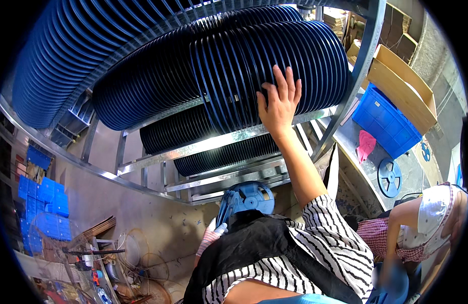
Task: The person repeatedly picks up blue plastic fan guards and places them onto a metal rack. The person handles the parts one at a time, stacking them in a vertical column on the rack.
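My right hand rests with spread fingers on a long row of dark blue plastic reels standing on edge in a metal rack. Nothing is gripped in that hand. Low in front of my body, my left hand, in a pale pinkish covering, holds the edge of several lighter blue plastic reels. Part of that hand and the reels is hidden by my dark apron. At the near end of the row, a few reels stand slightly apart from the others.
More reel rows fill the rack's left side and lower levels. On the right are a workbench with a blue crate, a cardboard box, a pink cloth and a loose reel. A co-worker sits nearby. Blue bins stand left.
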Demonstrator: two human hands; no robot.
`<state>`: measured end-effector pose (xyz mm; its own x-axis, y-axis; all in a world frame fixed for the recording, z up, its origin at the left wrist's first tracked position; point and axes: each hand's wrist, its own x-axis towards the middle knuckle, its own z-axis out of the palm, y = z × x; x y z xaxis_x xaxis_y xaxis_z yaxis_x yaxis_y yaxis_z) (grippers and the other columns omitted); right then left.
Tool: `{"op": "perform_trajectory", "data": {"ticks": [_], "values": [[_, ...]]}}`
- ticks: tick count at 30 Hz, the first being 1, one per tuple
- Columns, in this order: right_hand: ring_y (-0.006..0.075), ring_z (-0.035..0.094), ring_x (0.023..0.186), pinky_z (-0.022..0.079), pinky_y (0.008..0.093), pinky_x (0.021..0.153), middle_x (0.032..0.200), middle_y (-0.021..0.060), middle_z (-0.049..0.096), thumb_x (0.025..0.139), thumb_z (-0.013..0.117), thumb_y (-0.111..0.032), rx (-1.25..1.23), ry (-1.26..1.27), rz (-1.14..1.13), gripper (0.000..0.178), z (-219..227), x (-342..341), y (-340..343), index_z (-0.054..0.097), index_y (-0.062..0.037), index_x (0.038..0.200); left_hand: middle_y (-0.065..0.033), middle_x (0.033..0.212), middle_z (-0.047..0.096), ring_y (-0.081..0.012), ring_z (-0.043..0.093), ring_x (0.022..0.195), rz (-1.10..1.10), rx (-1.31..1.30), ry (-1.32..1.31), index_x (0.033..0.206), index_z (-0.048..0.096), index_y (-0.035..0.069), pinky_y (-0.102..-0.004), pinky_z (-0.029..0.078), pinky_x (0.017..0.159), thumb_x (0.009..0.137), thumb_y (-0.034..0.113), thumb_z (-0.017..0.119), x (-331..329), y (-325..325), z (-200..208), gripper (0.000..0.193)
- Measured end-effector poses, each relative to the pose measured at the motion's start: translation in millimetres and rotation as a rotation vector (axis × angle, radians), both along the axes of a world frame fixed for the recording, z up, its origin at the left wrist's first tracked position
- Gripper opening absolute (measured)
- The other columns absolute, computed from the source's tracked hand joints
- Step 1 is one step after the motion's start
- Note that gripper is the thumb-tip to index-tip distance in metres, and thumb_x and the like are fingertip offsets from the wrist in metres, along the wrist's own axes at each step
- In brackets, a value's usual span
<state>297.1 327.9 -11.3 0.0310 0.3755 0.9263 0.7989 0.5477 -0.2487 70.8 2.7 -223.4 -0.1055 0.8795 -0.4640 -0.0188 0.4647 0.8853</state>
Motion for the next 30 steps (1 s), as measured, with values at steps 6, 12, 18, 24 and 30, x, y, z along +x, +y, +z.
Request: {"op": "perform_trajectory", "data": {"ticks": [6,12,18,24,30], "values": [[0.0269,0.027,0.14,0.012,0.052,0.112,0.144,0.0053,0.04,0.076,0.067,-0.022,-0.135,-0.164,-0.156,0.016,19,-3,-10,0.063,-0.0086,0.085,-0.0006,0.089,0.06,-0.0106,0.057,0.074,0.036,-0.131,0.033,0.12,0.051,0.008,-0.0273,0.047,0.067,0.09,0.021,0.066,5,-4,11,0.036],[0.0238,0.028,0.139,0.013,0.0549,0.113,0.144,0.0074,0.041,0.078,0.062,-0.015,-0.173,-0.268,-0.177,0.015,23,-6,-1,0.064,-0.0025,0.086,-0.0023,0.09,0.061,-0.0132,0.058,0.075,0.079,-0.116,-0.144,0.128,0.045,0.007,-0.0307,0.049,0.067,0.088,0.019,0.067,-5,-16,-34,0.047],[0.0256,0.034,0.137,0.013,0.0577,0.112,0.144,0.0067,0.042,0.079,0.062,-0.016,-0.144,-0.221,-0.181,0.013,17,-5,-1,0.062,-0.0041,0.083,-0.0031,0.085,0.061,-0.0124,0.057,0.072,0.075,-0.066,-0.132,0.129,0.045,0.007,-0.0302,0.049,0.065,0.087,0.023,0.068,0,-23,-37,0.05],[0.0247,0.026,0.139,0.011,0.0597,0.111,0.144,0.0045,0.041,0.079,0.066,-0.023,-0.277,-0.264,-0.247,0.024,45,-10,-11,0.066,-0.0038,0.092,-0.0026,0.095,0.06,-0.013,0.057,0.081,0.081,0.001,-0.389,0.128,0.047,0.007,-0.0316,0.049,0.07,0.087,0.019,0.069,2,-27,-35,0.049],[0.0261,0.029,0.139,0.01,0.0574,0.113,0.147,0.0101,0.037,0.083,0.058,-0.017,-0.246,-0.343,-0.292,0.019,38,-13,5,0.067,-0.0014,0.09,-0.0048,0.111,0.06,-0.0195,0.057,0.093,-0.042,0.044,-0.207,0.136,0.042,0.003,-0.0351,0.048,0.081,0.085,0.023,0.072,-10,-24,-61,0.063]]}}
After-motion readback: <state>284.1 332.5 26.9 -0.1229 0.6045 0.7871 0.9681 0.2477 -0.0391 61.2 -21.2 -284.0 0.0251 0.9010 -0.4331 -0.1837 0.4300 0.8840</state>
